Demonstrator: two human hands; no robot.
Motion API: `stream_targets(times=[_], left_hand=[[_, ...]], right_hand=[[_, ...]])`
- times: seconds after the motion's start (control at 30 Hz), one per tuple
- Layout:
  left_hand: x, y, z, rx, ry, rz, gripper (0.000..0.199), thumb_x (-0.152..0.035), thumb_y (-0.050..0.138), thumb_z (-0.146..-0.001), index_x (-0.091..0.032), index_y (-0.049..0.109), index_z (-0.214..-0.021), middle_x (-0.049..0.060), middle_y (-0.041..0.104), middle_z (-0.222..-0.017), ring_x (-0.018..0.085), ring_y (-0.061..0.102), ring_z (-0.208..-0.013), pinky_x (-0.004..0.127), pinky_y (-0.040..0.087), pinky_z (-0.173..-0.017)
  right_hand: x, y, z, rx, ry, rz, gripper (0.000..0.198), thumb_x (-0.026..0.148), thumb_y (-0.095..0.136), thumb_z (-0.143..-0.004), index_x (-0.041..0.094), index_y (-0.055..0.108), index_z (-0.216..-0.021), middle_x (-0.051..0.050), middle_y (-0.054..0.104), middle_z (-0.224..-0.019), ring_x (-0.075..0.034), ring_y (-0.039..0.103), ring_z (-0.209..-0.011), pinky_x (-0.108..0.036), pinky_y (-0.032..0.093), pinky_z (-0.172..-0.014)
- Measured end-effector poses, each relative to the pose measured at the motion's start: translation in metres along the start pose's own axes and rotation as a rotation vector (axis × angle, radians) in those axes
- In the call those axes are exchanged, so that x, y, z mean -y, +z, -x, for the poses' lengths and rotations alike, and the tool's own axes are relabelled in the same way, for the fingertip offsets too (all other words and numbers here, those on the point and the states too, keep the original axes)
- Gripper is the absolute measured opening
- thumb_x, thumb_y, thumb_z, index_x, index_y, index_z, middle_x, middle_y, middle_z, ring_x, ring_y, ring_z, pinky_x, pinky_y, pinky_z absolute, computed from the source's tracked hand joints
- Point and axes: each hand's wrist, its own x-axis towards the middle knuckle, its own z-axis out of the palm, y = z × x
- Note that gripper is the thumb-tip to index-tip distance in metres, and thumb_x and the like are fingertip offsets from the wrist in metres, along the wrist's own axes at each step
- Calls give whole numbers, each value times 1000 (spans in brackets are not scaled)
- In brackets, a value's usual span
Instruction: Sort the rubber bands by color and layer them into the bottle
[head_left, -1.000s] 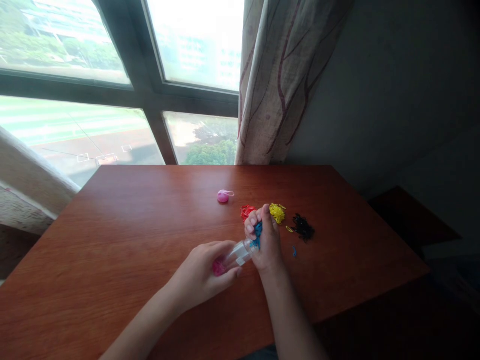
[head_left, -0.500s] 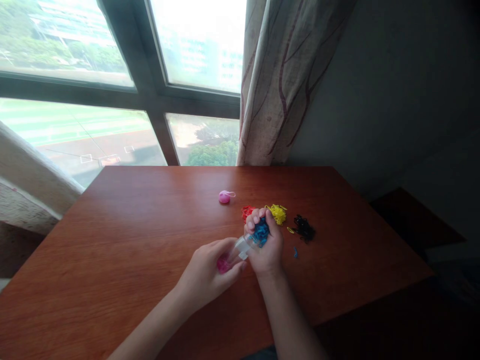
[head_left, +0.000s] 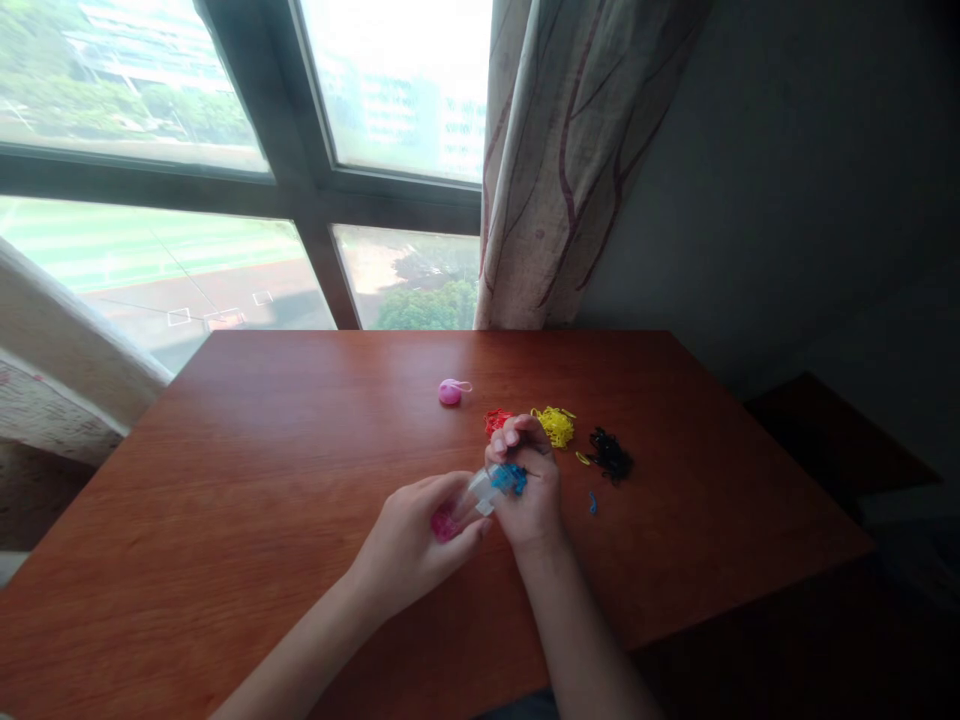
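Observation:
My left hand (head_left: pixel 416 535) is wrapped round a clear plastic container (head_left: pixel 480 492) with a pink end (head_left: pixel 445 524), held tilted above the table with its mouth toward my other hand. My right hand (head_left: pixel 534 490) is cupped against that mouth, fingers curled. A clump of small blue rubber bands (head_left: pixel 511 479) lies between its palm and the container's mouth; some show through the clear wall. Just beyond the right hand are a red pile of rubber bands (head_left: pixel 496 421), partly hidden by the fingers, and a yellow pile (head_left: pixel 556 427).
The brown wooden table (head_left: pixel 300 450) stands against a window. On it sit a round pink piece with a loop (head_left: pixel 451 391), a black pile of bands (head_left: pixel 610 454), a stray yellow band (head_left: pixel 583 458) and a stray blue band (head_left: pixel 592 502). A curtain (head_left: pixel 555 180) hangs behind.
The blue clump in my right palm looks smaller and sits lower, closer to the container's mouth. My right thumb and fingers have shifted over it; my left hand has hardly moved.

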Motion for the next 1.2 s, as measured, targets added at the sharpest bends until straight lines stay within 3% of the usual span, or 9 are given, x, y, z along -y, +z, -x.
stream_targets(times=[0.23, 0.37, 0.5, 0.67, 0.83, 1.2], left_hand=[[0, -1, 0, 9, 5, 48, 23, -33, 57, -85, -16, 63, -99, -2, 60, -74, 12, 48, -64, 23, 36, -62], [2, 0, 0, 21, 8, 64, 23, -34, 57, -85, -16, 63, -100, -2, 60, -75, 12, 49, -65, 22, 37, -62], [3, -1, -1, 31, 5, 67, 23, -33, 58, -85, -17, 63, -100, -2, 60, -75, 12, 49, -65, 22, 37, -63], [2, -3, -1, 33, 0, 58, 22, -32, 58, -84, -17, 64, -99, -2, 60, -75, 12, 49, -65, 23, 37, -63], [1, -5, -1, 31, 6, 57, 21, -29, 59, -83, -17, 64, -100, -3, 59, -75, 12, 48, -66, 22, 36, -63], [4, -5, -2, 27, 0, 43, 21, -29, 58, -84, -17, 64, -99, -3, 59, -74, 12, 48, -65, 22, 37, -63]], right_hand=[[3, 0, 2, 145, 25, 4, 24, 5, 58, -61, 22, 67, -75, 3, 54, -66, -10, 50, -63, -21, 37, -58], [5, 0, 2, 105, 56, -24, 12, 17, 57, -69, 21, 67, -74, 2, 52, -63, -12, 49, -61, -23, 36, -57], [6, 1, 3, 72, 91, -61, 18, 26, 53, -76, 19, 69, -80, 0, 53, -65, -13, 49, -63, -24, 38, -57], [4, 0, 2, 52, 68, -54, 30, 14, 52, -67, 23, 69, -91, 2, 54, -67, -12, 49, -63, -23, 38, -57], [2, 0, 1, 87, 54, -4, 39, 3, 51, -57, 24, 68, -86, 5, 53, -65, -9, 48, -61, -20, 37, -58], [0, 0, 0, 135, 98, 32, 39, 0, 49, -52, 23, 66, -78, 5, 54, -67, -10, 51, -65, -21, 40, -62]])
